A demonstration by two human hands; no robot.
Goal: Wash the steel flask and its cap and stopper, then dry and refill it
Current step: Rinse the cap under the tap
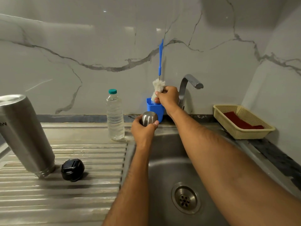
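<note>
The steel flask (24,134) is cut off by the left edge of the view; it is stood upside down, tilted, with its mouth on the ribbed draining board (65,193), and only part of a printed mark on its side can be read. Just beside its mouth the black stopper (72,169) is laid on the same board. The steel cap (149,117) is half covered by the left hand (143,129), whose fingers and thumb are curled round it, over the back edge of the sink (171,168). The lower end of the brush head (157,88) is hidden inside the blue holder (155,110) on the counter and behind the right hand (167,97), which is closed on the white bristles; the blue handle (161,57) is pointed up against the marble wall. Whether the brush is touching the holder's bottom cannot be told. A capped plastic water bottle (115,115) is stood near the left hand. The base of the tap (189,88) is partly masked by the right forearm. A dark red cloth (241,121), perhaps folded, is lying in the yellow basket (254,134).
</note>
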